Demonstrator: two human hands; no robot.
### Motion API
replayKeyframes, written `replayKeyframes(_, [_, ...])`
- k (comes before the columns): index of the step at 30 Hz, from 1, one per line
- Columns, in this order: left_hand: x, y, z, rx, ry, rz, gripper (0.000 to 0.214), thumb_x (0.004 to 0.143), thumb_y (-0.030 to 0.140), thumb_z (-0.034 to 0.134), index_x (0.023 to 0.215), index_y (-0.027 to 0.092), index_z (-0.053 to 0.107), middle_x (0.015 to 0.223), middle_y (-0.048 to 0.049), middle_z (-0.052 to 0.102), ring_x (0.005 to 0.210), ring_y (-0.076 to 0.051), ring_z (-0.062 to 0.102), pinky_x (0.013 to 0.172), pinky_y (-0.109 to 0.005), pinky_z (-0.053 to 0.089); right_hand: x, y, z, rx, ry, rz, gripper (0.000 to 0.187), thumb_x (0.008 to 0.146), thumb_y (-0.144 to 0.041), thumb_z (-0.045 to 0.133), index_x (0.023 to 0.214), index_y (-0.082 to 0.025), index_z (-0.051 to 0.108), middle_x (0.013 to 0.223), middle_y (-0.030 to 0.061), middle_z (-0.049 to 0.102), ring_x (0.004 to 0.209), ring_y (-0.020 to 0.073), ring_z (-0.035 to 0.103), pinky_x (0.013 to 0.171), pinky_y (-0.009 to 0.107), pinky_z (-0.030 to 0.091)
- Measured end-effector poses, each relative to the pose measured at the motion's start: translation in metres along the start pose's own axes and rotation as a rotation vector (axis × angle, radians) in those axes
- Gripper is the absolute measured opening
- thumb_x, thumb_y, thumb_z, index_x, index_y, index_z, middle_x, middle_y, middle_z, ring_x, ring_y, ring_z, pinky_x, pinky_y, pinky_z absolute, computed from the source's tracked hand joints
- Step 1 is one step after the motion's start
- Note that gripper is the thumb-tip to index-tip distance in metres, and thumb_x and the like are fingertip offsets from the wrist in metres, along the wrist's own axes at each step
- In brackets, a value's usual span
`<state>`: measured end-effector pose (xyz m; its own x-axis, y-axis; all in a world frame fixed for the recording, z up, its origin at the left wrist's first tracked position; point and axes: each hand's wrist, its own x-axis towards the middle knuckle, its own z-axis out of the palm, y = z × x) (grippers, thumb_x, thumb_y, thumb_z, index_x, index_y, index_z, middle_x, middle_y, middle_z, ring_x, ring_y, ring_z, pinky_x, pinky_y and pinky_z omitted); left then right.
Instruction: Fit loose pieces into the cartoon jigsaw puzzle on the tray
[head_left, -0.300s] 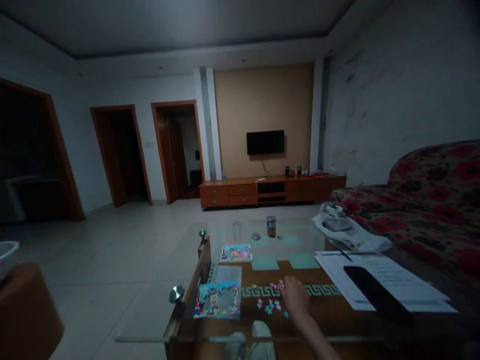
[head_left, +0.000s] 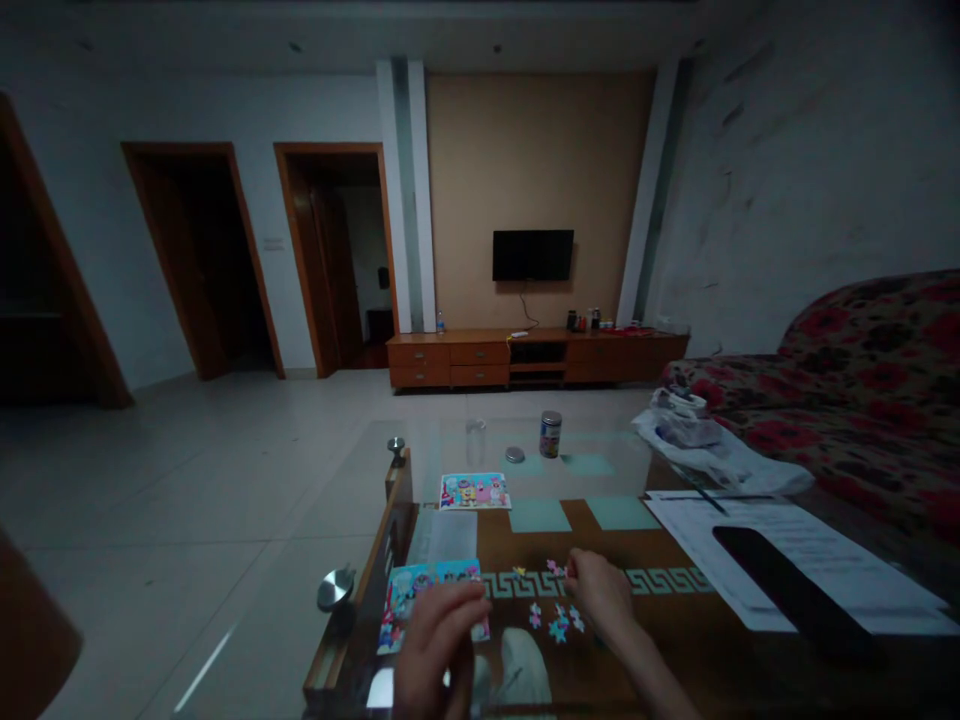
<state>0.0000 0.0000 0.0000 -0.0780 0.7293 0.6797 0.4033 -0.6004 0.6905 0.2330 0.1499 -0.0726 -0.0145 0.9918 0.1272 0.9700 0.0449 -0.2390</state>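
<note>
My left hand (head_left: 439,632) rests on a colourful puzzle tray (head_left: 420,605) at the near left corner of the glass coffee table (head_left: 600,470), fingers curled over the tray's right edge. My right hand (head_left: 598,590) lies on the glass just right of it, fingers bent and pinched at a small puzzle piece (head_left: 556,568). Several loose pink and blue pieces (head_left: 555,622) lie scattered between my hands. A second finished cartoon puzzle (head_left: 474,491) lies farther back on the table.
A dark phone (head_left: 780,585) lies on white papers (head_left: 825,560) at the right. A jar (head_left: 550,434), a lid (head_left: 514,455), a glass (head_left: 475,440) and a plastic bag (head_left: 712,445) stand farther back. A floral sofa (head_left: 862,380) is on the right.
The view has tilted down and shifted. My left hand has come into sight and settled on the puzzle tray. My right hand stays among the loose pieces.
</note>
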Motion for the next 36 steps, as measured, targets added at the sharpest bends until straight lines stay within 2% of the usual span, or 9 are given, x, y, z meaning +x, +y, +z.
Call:
replayKeyframes(2, [0.012,-0.016,-0.01,-0.001,0.273,-0.081,0.022,0.087,0.025,0.049,0.094,0.026,0.07,0.105,-0.0075,0.067,0.102,-0.024,0.06,0.091,-0.041,0.048,0.001,-0.002,0.002,0.066,-0.022,-0.036,0.014,0.072,-0.009,0.056,0.073,-0.019,0.065,0.081,0.0071,0.071,0.076,0.02,0.065,0.059,0.025,0.032])
replayKeyframes(4, [0.015,-0.033,-0.026,0.024,0.418,-0.189,0.019,0.082,0.027,0.053,0.089,0.024,0.07,0.103,-0.0063,0.067,0.101,-0.024,0.06,0.092,-0.04,0.047,0.001,-0.003,0.003,0.147,-0.045,-0.098,0.016,0.071,-0.008,0.053,0.07,-0.019,0.064,0.077,0.0044,0.07,0.072,0.018,0.063,0.06,0.025,0.033])
replayKeyframes(7, [0.006,-0.058,-0.051,0.096,0.51,-0.428,0.02,0.07,0.034,0.061,0.083,0.023,0.071,0.103,-0.0052,0.067,0.104,-0.027,0.058,0.1,-0.042,0.04,0.002,-0.004,0.005,0.287,-0.068,-0.178,0.018,0.073,-0.01,0.049,0.068,-0.019,0.064,0.074,0.0028,0.067,0.072,0.0172,0.061,0.063,0.025,0.037])
replayKeyframes(12, [0.001,-0.088,-0.076,0.037,0.62,-0.855,0.035,0.059,0.044,0.063,0.085,0.021,0.069,0.092,-0.0038,0.07,0.094,-0.026,0.062,0.086,-0.037,0.048,0.005,-0.016,0.009,0.363,0.012,-0.25,0.021,0.08,-0.015,0.048,0.083,-0.02,0.068,0.088,0.0057,0.065,0.086,0.0199,0.059,0.078,0.028,0.041])
replayKeyframes(17, [0.006,-0.109,-0.076,-0.159,0.664,-0.969,0.04,0.052,0.039,0.069,0.086,0.018,0.067,0.083,-0.003,0.07,0.082,-0.02,0.064,0.07,-0.028,0.05,0.001,-0.045,0.016,0.292,-0.023,-0.348,0.024,0.081,-0.016,0.053,0.098,-0.022,0.069,0.096,0.0072,0.062,0.093,0.0226,0.055,0.08,0.03,0.041])
replayKeyframes(24, [0.004,-0.102,-0.069,-0.249,0.619,-1.071,0.043,0.044,0.035,0.072,0.082,0.017,0.066,0.072,-0.0025,0.07,0.071,-0.019,0.065,0.055,-0.023,0.05,0.0,-0.055,0.017,0.223,-0.087,-0.276,0.011,0.076,-0.011,0.059,0.078,-0.02,0.065,0.089,0.005,0.064,0.086,0.0203,0.057,0.073,0.027,0.04])
replayKeyframes(30, [-0.001,-0.105,-0.063,-0.326,0.539,-1.127,0.045,0.044,0.035,0.076,0.084,0.019,0.066,0.08,-0.0031,0.07,0.072,-0.019,0.065,0.052,-0.02,0.05,-0.005,-0.037,0.013,0.225,-0.079,-0.2,0.014,0.08,-0.017,0.054,0.073,-0.019,0.066,0.079,0.0042,0.067,0.075,0.019,0.06,0.067,0.027,0.037])
replayKeyframes(33, [-0.008,-0.111,-0.063,-0.322,0.481,-1.152,0.044,0.048,0.038,0.076,0.087,0.021,0.066,0.084,-0.0027,0.07,0.071,-0.018,0.065,0.049,-0.019,0.05,-0.002,-0.016,0.003,0.299,-0.001,-0.184,0.021,0.083,-0.019,0.048,0.078,-0.02,0.068,0.083,0.005,0.069,0.08,0.019,0.061,0.072,0.026,0.039])
replayKeyframes(36, [-0.015,-0.119,-0.066,-0.306,0.464,-1.17,0.039,0.054,0.039,0.073,0.089,0.024,0.067,0.087,-0.0015,0.07,0.071,-0.018,0.065,0.048,-0.019,0.05,0.003,0.014,-0.013,0.292,0.115,-0.066,0.021,0.081,-0.018,0.048,0.082,-0.019,0.069,0.088,0.0065,0.069,0.084,0.0198,0.061,0.076,0.027,0.041])
